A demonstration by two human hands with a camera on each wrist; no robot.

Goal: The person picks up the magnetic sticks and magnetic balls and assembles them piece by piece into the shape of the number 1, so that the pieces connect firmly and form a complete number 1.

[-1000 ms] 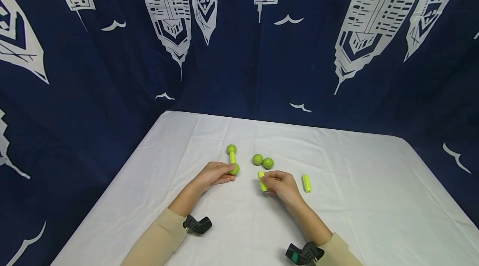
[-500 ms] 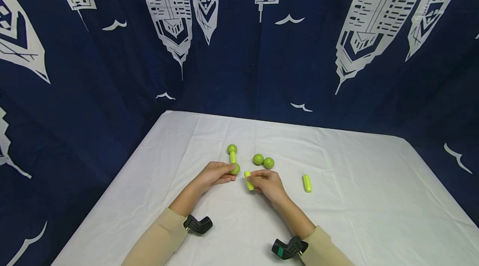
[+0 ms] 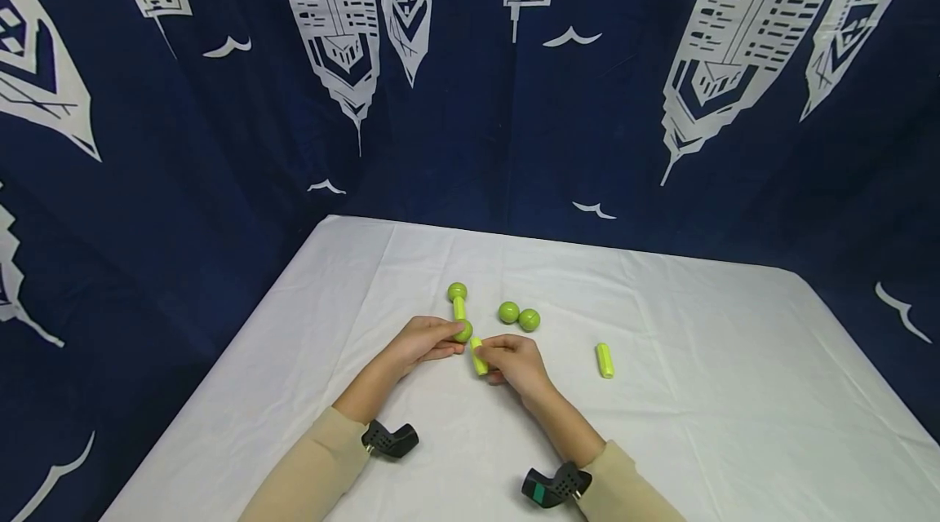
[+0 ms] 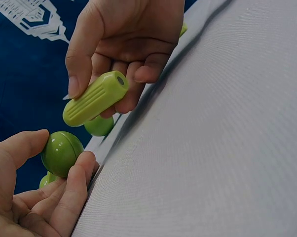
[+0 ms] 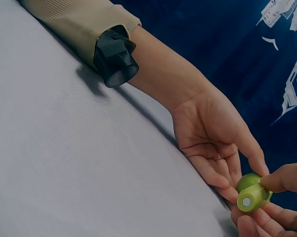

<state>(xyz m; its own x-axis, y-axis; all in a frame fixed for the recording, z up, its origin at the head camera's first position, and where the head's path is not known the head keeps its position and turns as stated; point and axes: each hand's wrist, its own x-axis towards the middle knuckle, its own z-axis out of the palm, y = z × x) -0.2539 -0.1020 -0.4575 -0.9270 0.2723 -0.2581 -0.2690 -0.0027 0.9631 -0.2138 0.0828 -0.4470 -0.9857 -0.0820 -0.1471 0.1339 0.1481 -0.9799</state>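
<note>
My left hand (image 3: 420, 342) pinches a glossy green ball (image 4: 62, 154) between thumb and fingers. That ball is the near end of a joined piece: a yellow-green rod (image 3: 458, 308) runs from it to another green ball (image 3: 457, 291) at the far end. Just to the right, my right hand (image 3: 523, 365) holds a loose ribbed yellow-green rod (image 4: 95, 98) between thumb and fingers. A round grey metal disc (image 5: 246, 202) shows in the rod's end. In the head view the rod's upper end is right beside the held ball.
Two green balls (image 3: 508, 311) (image 3: 529, 320) lie side by side beyond my right hand. One more yellow-green rod (image 3: 605, 360) lies farther right on the white tablecloth (image 3: 705, 391). A dark blue patterned curtain (image 3: 470, 139) hangs behind the table.
My right hand has moved left with the rod, from below the two loose balls to beside the ball in my left hand. The left hand has stayed in place.
</note>
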